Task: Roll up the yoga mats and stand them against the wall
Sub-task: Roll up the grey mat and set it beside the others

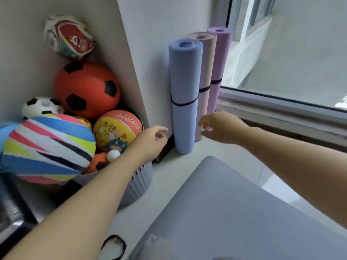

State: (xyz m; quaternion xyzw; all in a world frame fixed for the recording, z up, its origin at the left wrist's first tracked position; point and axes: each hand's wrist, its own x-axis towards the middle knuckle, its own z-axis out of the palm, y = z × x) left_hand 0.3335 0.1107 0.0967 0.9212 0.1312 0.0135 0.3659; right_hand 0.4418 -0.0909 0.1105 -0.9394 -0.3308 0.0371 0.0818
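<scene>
Three rolled mats stand upright against the white wall (159,25), each bound by a black band: a blue mat (185,87) nearest, a pink mat (206,68) behind it, a purple mat (218,59) furthest. My left hand (150,141) hovers just left of the blue mat's lower part with loosely curled fingers, holding nothing. On the other side of that mat, my right hand (219,126) is also empty, fingers relaxed and apart from it. A grey mat (234,212) lies flat on the floor in front.
A grey ribbed basket (139,182) at left is heaped with several balls, among them an orange ball (86,89) and a striped ball (48,147). A black elastic band (114,246) lies on the floor. A window sill (281,107) runs along the right.
</scene>
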